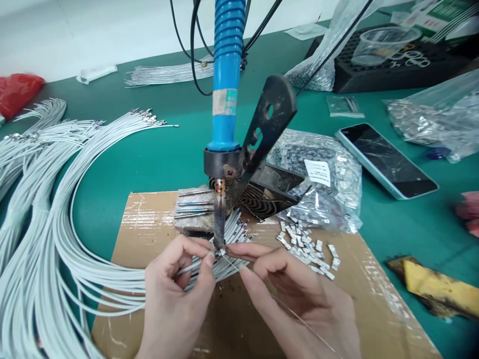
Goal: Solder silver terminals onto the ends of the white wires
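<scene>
A blue-handled soldering iron [226,75] hangs tip-down in a black holder, its tip touching a small white part [222,252]. My left hand [177,294] pinches the end of a white cable at the tip's left side. Thin solder wire [299,319] runs from the tip down across my right hand [303,294], whose thumb and forefinger are close around it. Many white cables [108,279] pass behind my left hand, their ends fanned out behind the tip. Small white connectors [309,249] lie scattered to the right on brown cardboard [374,299].
Behind the cardboard lie a plastic bag of parts [318,174] and a phone [387,159]. A black fan [269,192] stands beside the iron. A yellow object [441,289] is at right, a black foam tray [374,75] at the back right, and cable bundles [30,224] at left.
</scene>
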`<state>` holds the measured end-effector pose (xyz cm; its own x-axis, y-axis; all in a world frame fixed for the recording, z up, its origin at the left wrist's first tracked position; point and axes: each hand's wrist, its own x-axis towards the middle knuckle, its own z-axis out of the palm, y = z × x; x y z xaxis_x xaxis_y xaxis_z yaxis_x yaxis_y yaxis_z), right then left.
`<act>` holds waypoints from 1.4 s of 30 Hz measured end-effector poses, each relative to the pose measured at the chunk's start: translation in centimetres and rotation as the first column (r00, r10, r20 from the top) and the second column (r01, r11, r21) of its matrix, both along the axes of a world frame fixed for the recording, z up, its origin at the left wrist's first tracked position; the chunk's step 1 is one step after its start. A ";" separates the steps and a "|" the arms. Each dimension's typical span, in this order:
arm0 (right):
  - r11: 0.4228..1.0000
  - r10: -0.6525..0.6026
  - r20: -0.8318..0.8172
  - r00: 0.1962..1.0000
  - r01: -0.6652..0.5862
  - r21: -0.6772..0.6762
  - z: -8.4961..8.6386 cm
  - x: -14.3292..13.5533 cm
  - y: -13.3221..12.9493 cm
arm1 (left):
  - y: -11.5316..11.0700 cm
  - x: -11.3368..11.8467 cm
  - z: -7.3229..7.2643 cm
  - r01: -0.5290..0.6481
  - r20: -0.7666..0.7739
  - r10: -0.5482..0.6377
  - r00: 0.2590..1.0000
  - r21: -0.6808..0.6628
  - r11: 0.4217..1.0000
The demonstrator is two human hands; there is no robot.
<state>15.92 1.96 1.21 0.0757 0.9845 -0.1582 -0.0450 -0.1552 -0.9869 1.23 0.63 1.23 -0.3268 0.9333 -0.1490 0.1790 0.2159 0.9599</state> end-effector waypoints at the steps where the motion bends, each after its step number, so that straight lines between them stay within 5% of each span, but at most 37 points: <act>1: 1.000 0.001 -0.004 1.000 -0.001 0.002 0.0 0.0 0.0 | -0.1 0.0 0.0 -0.010 -0.006 0.010 1.000 0.001 1.000; 15: 0.985 0.101 0.049 0.994 -0.107 0.137 -0.9 0.7 0.3 | -0.4 -0.2 0.1 0.011 -0.062 -0.009 0.998 0.041 0.999; 25: 0.998 0.050 0.050 0.998 -0.052 0.047 -0.6 0.0 -0.1 | -0.3 -0.3 -0.2 0.042 -0.006 -0.042 0.999 0.009 0.999; 29: 1.000 0.021 0.009 1.000 -0.021 0.010 -0.9 0.1 -0.5 | -0.6 0.7 0.1 -0.061 0.021 0.062 0.998 -0.036 0.997; 33: 0.987 -0.159 0.002 0.987 0.159 -0.024 -2.1 2.9 -0.4 | -1.0 1.2 0.3 -0.067 0.060 0.070 0.996 -0.053 0.996; 38: 0.947 -0.322 -0.246 0.914 0.313 -0.079 -4.1 9.4 -0.3 | -2.2 1.4 0.1 -0.091 0.044 0.095 0.995 -0.084 0.992; 42: 0.904 -0.427 -0.175 0.887 0.422 -0.072 -5.5 11.9 -1.2 | -4.1 1.7 -1.1 -0.061 0.052 0.066 0.996 -0.086 0.994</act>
